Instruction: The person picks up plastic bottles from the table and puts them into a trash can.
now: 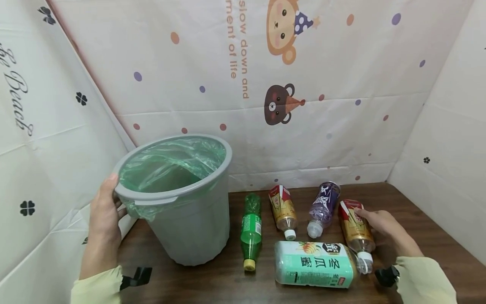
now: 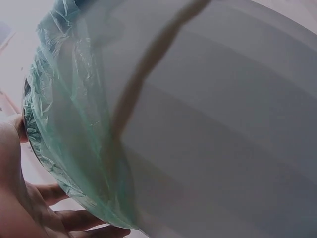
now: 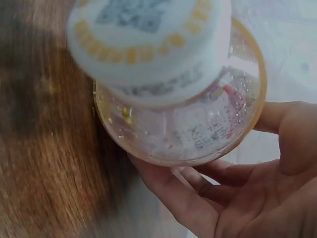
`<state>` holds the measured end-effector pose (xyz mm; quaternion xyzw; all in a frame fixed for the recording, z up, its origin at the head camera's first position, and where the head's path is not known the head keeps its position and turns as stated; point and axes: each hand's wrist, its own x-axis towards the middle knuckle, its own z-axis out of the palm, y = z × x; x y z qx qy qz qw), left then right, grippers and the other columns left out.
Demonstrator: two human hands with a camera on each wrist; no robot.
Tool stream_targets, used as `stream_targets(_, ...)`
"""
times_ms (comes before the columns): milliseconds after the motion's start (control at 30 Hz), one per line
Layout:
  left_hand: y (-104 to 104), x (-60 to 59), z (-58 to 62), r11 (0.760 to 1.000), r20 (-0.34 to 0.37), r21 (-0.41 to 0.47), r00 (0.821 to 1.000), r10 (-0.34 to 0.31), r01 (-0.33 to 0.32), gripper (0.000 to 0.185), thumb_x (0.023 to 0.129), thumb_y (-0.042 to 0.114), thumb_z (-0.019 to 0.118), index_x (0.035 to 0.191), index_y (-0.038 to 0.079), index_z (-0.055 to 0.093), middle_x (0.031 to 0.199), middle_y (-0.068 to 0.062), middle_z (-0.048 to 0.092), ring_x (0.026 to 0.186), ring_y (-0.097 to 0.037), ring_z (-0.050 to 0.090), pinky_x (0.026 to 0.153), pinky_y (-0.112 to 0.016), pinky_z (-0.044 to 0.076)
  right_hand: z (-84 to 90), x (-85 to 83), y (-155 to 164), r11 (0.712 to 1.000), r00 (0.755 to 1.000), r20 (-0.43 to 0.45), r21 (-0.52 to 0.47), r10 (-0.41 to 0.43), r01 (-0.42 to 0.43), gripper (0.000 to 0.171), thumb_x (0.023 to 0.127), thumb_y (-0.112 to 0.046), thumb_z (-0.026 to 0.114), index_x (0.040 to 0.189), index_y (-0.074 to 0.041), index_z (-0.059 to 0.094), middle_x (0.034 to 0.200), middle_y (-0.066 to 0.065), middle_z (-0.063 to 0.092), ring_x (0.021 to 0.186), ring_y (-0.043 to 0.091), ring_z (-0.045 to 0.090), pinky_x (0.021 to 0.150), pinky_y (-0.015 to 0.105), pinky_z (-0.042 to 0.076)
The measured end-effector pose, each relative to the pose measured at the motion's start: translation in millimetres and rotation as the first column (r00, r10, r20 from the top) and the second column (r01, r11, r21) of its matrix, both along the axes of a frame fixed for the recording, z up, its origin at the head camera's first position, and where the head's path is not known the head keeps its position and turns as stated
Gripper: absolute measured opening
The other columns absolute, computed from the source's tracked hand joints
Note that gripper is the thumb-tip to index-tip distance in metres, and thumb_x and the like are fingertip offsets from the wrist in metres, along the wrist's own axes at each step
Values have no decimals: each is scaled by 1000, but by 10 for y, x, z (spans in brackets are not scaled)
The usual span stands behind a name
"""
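At the left stands a grey trash bin point(image 1: 193, 228), tilted, with a green plastic bag point(image 1: 205, 156) lining it and folded over its rim. My left hand point(image 1: 105, 215) grips the rim on the left side, thumb on top and fingers below; in the left wrist view those fingers point(image 2: 81, 218) lie along the bagged edge. On the right, my right hand point(image 1: 385, 223) holds a plastic bottle with a red and gold label point(image 1: 355, 223), thumb across it. The right wrist view shows its white cap point(image 3: 148, 54) close up, with the fingers curled around the bottle's side.
Between bin and hand lie a green bottle point(image 1: 251, 236), another red-and-gold-label bottle point(image 1: 282, 209) and a purple-label bottle point(image 1: 324, 204). A large mint-label bottle point(image 1: 315, 264) lies in front, its neck beside the held bottle's cap. Printed cloth point(image 1: 341, 139) walls the brown table point(image 1: 421, 232).
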<state>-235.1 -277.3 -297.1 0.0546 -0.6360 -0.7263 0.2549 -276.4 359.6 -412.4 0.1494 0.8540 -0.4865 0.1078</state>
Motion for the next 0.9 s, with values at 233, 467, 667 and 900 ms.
stream_targets(233,4,0,14,1000,-3,-15,1000,9,-9,36,107,52,55,116,21,71,92,9,74,88,-7,65,67,-24,50,16,12,-11,995,1000,1,-96,-4,4,82,112,-46,43,133,32,29,111,37,56,89,30,70,79,54,62)
stream_targets(467,8,7,5,999,-4,-37,1000,20,-20,36,108,52,54,121,22,70,94,9,74,89,-7,66,67,-23,50,-20,20,14,983,999,5,-175,-48,48,80,109,-47,49,133,27,32,104,22,59,85,22,65,79,50,63)
stream_targets(667,16,5,10,999,-4,-45,1000,28,-28,37,108,52,54,121,22,70,95,9,74,90,-8,65,68,-24,50,-14,11,77,958,998,18,-282,-59,62,77,109,-45,52,137,23,33,99,8,67,85,15,66,79,44,62)
stream_targets(900,20,9,8,998,-5,-55,1000,20,-20,37,108,53,53,122,22,70,93,9,74,89,-8,65,68,-24,50,-48,-2,161,919,996,27,-385,-80,84,90,108,-48,56,148,24,19,124,23,54,90,14,65,85,48,62)
